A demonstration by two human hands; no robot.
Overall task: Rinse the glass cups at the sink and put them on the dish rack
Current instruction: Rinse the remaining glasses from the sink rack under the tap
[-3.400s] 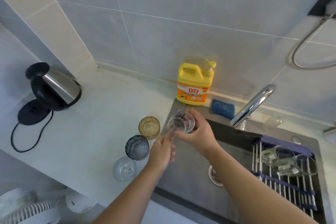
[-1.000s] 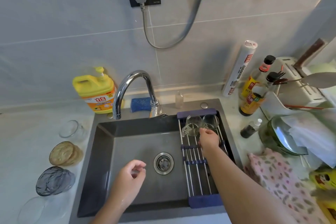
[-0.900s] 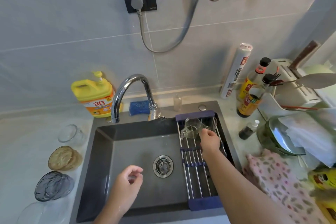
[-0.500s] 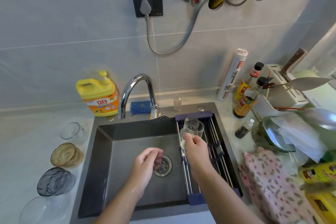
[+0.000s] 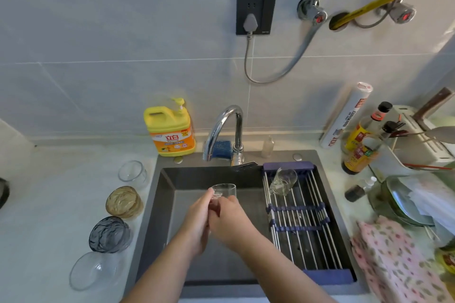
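From the head view, the job looks roughly a third of the way through. One tilted cup (image 5: pixel 282 181) already lies at the far end of the dish rack (image 5: pixel 307 241), which spans the right side of the sink (image 5: pixel 167 206). A clear cup (image 5: pixel 224 190) is held over the basin, with the left hand (image 5: pixel 197 221) and the right hand (image 5: pixel 230 219) both wrapped round its lower part. It sits below and in front of the faucet (image 5: pixel 222 125), from which no water can be seen running, so its rinse seems unfinished. Four more wait on the counter (image 5: pixel 49 204) to the left: a clear glass (image 5: pixel 133 174), an amber glass (image 5: pixel 124 202), a grey glass (image 5: pixel 109 234) and a second clear glass (image 5: pixel 94 270). That makes six cups in all: one racked, one in the hands, four waiting.
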